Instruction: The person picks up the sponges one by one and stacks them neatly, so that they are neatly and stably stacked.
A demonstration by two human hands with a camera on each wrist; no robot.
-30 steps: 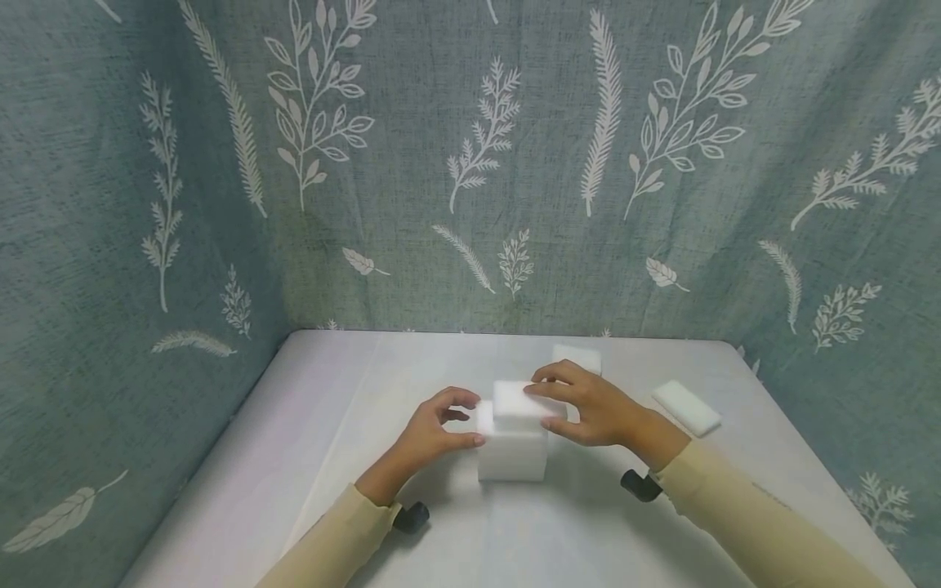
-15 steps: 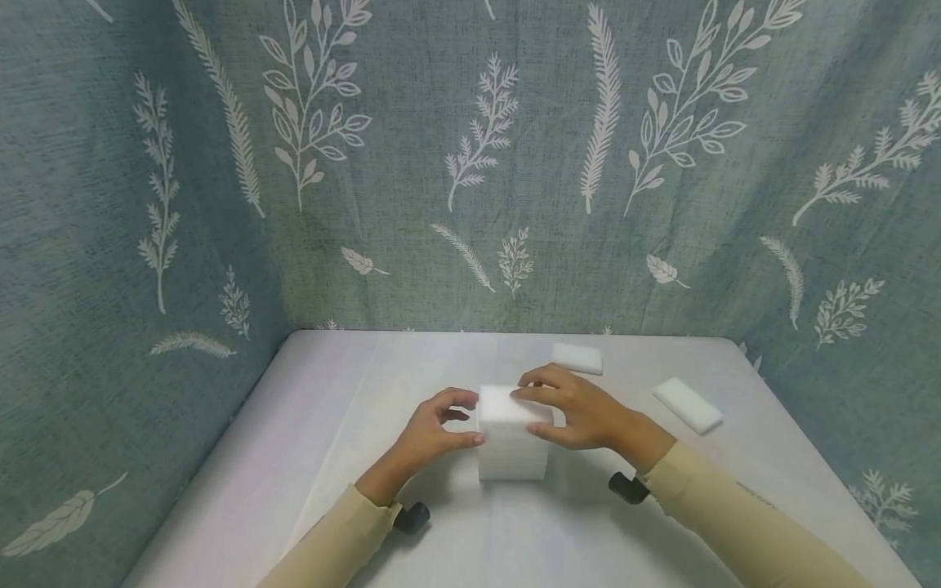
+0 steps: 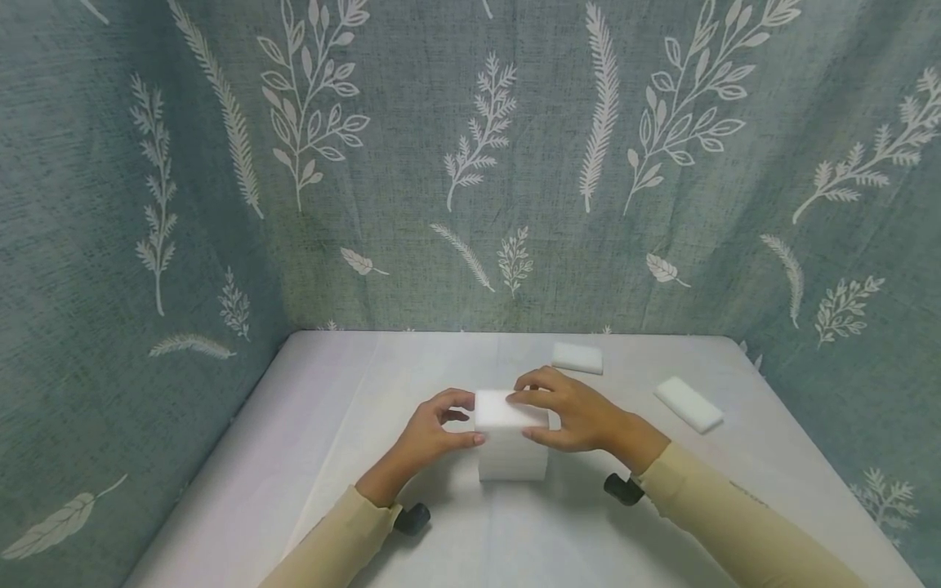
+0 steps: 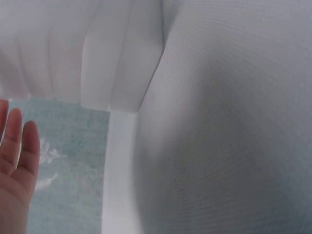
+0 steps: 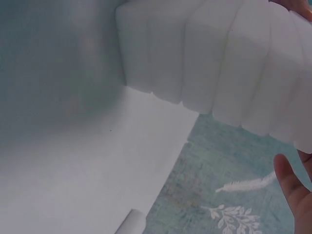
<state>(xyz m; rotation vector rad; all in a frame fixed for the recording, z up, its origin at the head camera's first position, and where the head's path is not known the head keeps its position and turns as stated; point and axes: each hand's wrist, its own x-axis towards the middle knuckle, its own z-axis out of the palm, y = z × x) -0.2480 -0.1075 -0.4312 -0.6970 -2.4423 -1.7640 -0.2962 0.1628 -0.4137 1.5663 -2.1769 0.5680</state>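
Near the middle of the table stands an upright stack of white sponges (image 3: 512,459), its several layers plain in the right wrist view. The top sponge (image 3: 494,408) lies almost flush with those below. My right hand (image 3: 581,415) holds this sponge at its right end, thumb on the front and a finger over the top. At the stack's upper left, my left hand (image 3: 434,426) rests with thumb and fingertips by the left corners. In the left wrist view its fingers (image 4: 30,144) look fairly straight beside the layered sponges (image 4: 105,63).
Two loose white sponges lie to the right: one farther back (image 3: 577,358), another (image 3: 689,404) set at an angle. A white cloth covers the table (image 3: 353,457). Behind and at both sides hangs a green-blue curtain (image 3: 412,163) with leaf prints.
My right hand has moved the top sponge left and slightly down, from jutting out on the right to lying in line with the stack. The left hand has stayed nearly still.
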